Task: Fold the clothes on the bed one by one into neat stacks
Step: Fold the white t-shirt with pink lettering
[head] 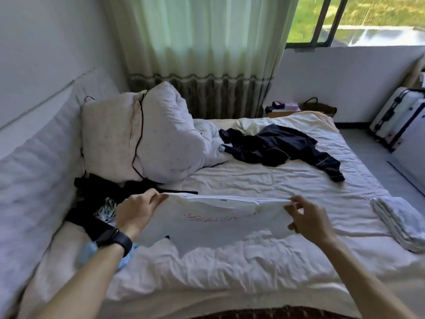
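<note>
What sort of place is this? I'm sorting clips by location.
Probably a bedroom in a home: a bed with rumpled white sheets, pillows on it, a curtain beside the window, and a suitcase on the floor.

Bright daylight enters through the window (358,19) and curtain (202,38); wide-angle edges bend, detail soft.

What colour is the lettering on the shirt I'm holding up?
Reddish-pink script lettering across the white shirt; the head view, the only one, shows it.
</note>
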{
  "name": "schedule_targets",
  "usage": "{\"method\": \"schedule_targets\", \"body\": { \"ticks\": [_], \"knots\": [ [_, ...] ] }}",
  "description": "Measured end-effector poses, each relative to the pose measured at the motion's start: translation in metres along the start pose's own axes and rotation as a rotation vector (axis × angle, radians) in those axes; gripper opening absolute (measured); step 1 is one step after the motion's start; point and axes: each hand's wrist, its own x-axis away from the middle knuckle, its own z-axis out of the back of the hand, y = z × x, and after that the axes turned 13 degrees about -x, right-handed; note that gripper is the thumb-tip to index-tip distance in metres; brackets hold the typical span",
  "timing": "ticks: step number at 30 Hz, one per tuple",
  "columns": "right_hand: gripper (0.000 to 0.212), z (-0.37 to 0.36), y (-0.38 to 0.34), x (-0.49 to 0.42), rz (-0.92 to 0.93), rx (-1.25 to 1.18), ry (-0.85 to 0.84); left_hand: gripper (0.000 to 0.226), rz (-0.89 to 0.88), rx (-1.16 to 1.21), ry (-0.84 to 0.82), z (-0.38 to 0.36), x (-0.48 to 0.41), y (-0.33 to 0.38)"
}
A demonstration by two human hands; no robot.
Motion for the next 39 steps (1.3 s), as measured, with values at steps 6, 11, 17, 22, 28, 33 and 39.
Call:
{"method": "schedule_targets", "body": {
  "ticks": [6, 11, 17, 22, 28, 33, 39],
  "knots": [
    [0.009, -0.013, 0.065, 0.054, -0.114, -0.067, 0.029, 0.036, 0.07, 0.177, -0.228, -0.045, 0.071, -0.001],
    [0.012, -0.023, 0.098, 0.038, -0.202, -0.063, -0.028, 0.028, 0.052, 0.166, -0.344, -0.076, 0.059, 0.002],
    [0.014, -0.06, 0.133, -0.067, -0.244, 0.058, -0.02, 0.037, 0.005, 0.152, -0.474, -0.149, -0.043, 0.023],
    [0.021, -0.131, 0.193, -0.209, -0.354, 0.196, -0.04, 0.035, -0.028, 0.085, -0.618, -0.274, -0.159, 0.043],
    [0.054, -0.234, 0.282, -0.289, -0.479, 0.284, -0.043, 0.044, -0.098, -0.134, -0.628, -0.434, -0.188, 0.078],
    [0.055, -0.301, 0.336, -0.222, -0.157, 0.45, -0.143, 0.053, -0.444, -0.046, -0.502, -0.5, -0.092, 0.105],
    [0.072, -0.303, 0.398, -0.162, -0.177, 0.721, -0.462, 0.064, -0.487, -0.149, -0.667, -0.536, -0.041, 0.099]
  ]
}}
